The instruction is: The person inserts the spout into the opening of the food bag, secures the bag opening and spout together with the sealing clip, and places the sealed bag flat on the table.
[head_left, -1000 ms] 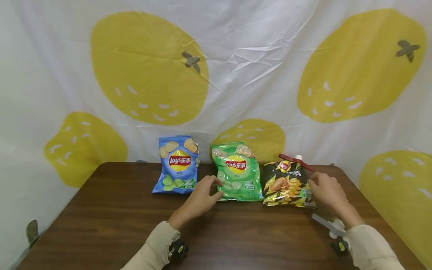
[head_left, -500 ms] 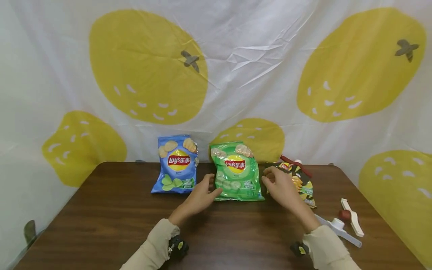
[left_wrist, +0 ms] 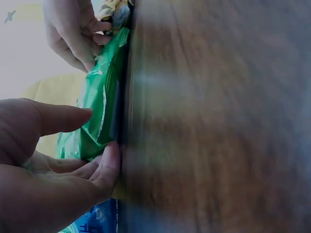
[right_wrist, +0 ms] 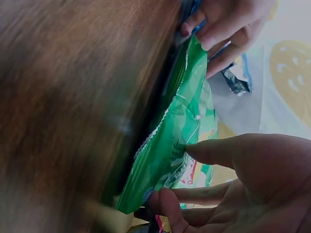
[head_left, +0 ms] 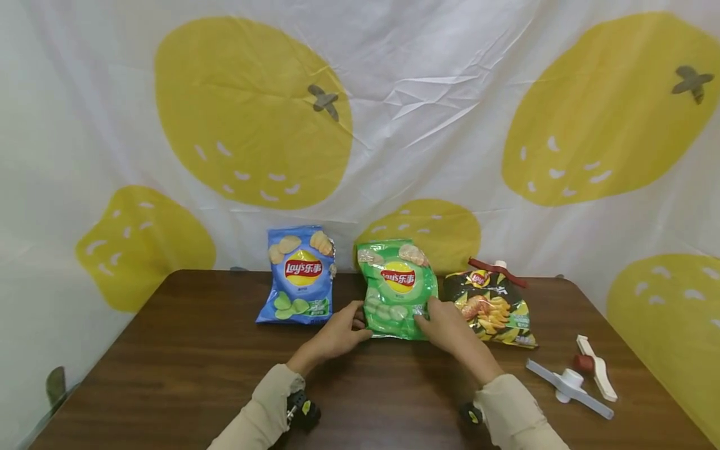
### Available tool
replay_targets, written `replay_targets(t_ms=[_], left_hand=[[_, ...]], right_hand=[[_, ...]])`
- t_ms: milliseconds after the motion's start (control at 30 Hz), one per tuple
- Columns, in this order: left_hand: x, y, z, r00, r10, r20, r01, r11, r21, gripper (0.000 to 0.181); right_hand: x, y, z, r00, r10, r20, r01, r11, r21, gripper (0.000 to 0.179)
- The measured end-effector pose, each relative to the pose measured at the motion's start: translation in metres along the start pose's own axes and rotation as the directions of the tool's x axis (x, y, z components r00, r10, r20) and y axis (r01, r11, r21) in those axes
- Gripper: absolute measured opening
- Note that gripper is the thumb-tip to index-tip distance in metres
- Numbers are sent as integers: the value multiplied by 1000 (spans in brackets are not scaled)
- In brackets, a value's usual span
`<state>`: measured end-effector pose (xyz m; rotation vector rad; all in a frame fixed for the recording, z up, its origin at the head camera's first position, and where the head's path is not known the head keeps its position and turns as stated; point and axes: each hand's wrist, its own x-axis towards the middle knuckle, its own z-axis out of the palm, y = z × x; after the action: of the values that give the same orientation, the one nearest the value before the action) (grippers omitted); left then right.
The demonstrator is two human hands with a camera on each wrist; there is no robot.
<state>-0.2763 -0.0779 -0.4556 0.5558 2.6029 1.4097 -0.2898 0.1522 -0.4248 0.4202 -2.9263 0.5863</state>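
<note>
A green bag of potato chips [head_left: 396, 294] leans at the table's back edge, between a blue chip bag [head_left: 300, 278] and a black and yellow chip bag [head_left: 489, 312]. My left hand [head_left: 337, 331] is at its lower left corner. In the left wrist view, the thumb lies over the front of the green bag [left_wrist: 99, 104] and curled fingers reach its lower edge. My right hand [head_left: 447, 325] holds the lower right side; in the right wrist view its thumb [right_wrist: 209, 151] meets the front and the fingers bend round the edge.
On the right of the brown table [head_left: 225, 375] lie a grey clip with a white cap [head_left: 569, 384] and a white clip with a red cap [head_left: 596, 369]. Behind the black bag sits a red clip with a white cap [head_left: 500, 269]. A lemon-print cloth [head_left: 416, 156] hangs behind.
My right hand has moved left from the black bag's side, across it, to the green bag's right edge. The left hand has stayed by the green bag's lower left corner.
</note>
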Motion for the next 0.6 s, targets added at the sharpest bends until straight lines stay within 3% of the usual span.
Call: replay_targets(t_ms=[300,600], left_hand=[[-3,5,-3,999,32,-23,-33,999,-42,64],[-1,1,-3,1000,-7,-31,6,999,-37,67]], right_hand=[[1,7,2,1000,19,-13,-18,997,73,43],[0,12,8,996,39,-76,-26,985,170,58]])
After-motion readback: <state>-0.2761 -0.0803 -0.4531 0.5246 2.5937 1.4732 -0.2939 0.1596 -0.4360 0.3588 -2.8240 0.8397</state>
